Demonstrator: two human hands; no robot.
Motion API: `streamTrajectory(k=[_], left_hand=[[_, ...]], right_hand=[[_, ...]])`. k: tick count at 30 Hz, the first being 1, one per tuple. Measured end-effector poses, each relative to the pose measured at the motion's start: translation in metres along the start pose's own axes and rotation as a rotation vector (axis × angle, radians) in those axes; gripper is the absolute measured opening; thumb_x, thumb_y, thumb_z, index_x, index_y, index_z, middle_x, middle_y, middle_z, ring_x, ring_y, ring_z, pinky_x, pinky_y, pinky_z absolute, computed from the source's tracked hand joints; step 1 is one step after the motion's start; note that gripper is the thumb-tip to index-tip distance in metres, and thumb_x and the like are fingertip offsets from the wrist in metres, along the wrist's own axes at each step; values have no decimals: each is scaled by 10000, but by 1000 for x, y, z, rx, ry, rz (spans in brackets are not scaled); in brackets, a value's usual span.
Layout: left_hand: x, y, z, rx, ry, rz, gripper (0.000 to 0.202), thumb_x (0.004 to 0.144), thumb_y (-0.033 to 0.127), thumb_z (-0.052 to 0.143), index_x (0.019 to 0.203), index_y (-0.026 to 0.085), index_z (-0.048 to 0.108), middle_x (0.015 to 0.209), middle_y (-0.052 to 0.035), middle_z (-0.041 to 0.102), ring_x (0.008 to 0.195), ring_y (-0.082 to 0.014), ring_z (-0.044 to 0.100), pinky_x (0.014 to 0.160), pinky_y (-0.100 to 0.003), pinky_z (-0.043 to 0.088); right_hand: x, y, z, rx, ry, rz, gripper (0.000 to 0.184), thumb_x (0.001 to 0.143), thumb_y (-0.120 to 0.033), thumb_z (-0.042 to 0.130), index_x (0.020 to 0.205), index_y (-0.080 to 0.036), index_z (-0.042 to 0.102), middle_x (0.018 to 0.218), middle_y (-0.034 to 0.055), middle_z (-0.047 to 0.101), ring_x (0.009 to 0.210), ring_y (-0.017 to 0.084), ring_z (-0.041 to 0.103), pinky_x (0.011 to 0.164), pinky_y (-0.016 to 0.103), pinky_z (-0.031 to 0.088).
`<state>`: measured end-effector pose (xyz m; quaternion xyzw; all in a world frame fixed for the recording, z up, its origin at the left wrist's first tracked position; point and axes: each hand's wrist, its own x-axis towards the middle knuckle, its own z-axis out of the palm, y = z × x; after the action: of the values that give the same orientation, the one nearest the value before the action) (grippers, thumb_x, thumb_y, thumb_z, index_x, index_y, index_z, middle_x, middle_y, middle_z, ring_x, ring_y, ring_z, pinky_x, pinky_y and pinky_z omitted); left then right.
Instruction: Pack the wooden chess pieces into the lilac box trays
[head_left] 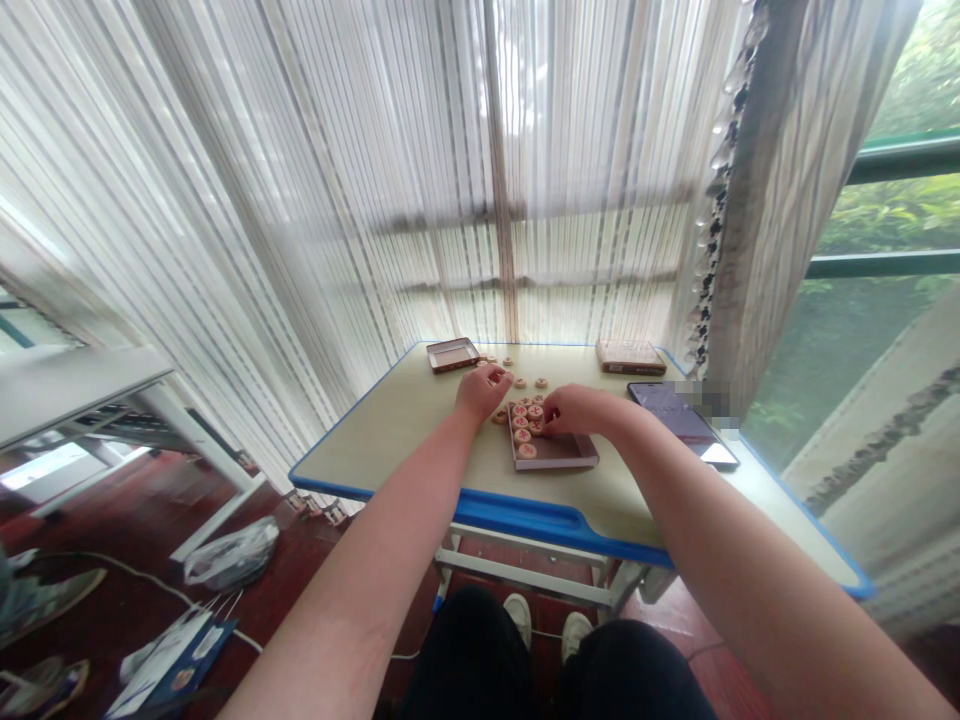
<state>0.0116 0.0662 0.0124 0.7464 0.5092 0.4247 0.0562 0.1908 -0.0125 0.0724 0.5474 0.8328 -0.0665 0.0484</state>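
Note:
A shallow brown tray (562, 452) lies on the beige table (405, 430) and holds several round wooden game pieces (526, 451) with red marks. My right hand (574, 409) rests at the tray's upper edge, fingers pinched closed on a piece among those in the tray. To the tray's left, my left hand (481, 390) hovers with fingers curled over loose pieces (529, 382) on the table; what it holds, if anything, is hidden.
A second brown tray (452, 354) sits at the table's far left, a flat box (631, 356) at the far right, and a phone (686, 421) by the right edge. Curtains hang behind. Bags and cables lie on the floor at left.

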Motion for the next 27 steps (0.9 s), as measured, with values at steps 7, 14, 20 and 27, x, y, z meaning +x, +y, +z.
streamTrajectory(k=[7,14,20,27], left_hand=[[1,0,-1,7,-13,-19,280,789,409,545,881,180,677,764,-28,679,663,-123,593,645,-227,443],[1,-3,2,2,9,5,280,792,411,533,846,178,679,739,-26,673,634,-120,583,624,-229,438],[1,-3,1,-5,4,6,309,797,438,527,859,175,676,758,-32,673,662,-125,592,656,-237,448],[4,-6,2,106,-3,-40,298,788,391,545,931,160,667,962,-87,660,946,-185,583,863,-286,435]], right_hand=[[5,1,6,-3,-7,0,337,716,-468,582,857,-198,725,794,83,691,684,213,602,581,283,400],[3,0,3,18,-18,27,307,703,-440,600,859,-204,721,807,75,690,689,207,603,578,278,396],[3,8,0,106,-9,8,299,684,-436,624,855,-209,716,802,55,690,701,198,601,579,268,401],[4,53,-3,103,282,420,346,737,-334,593,1043,-188,659,1045,116,663,882,249,614,683,310,450]])
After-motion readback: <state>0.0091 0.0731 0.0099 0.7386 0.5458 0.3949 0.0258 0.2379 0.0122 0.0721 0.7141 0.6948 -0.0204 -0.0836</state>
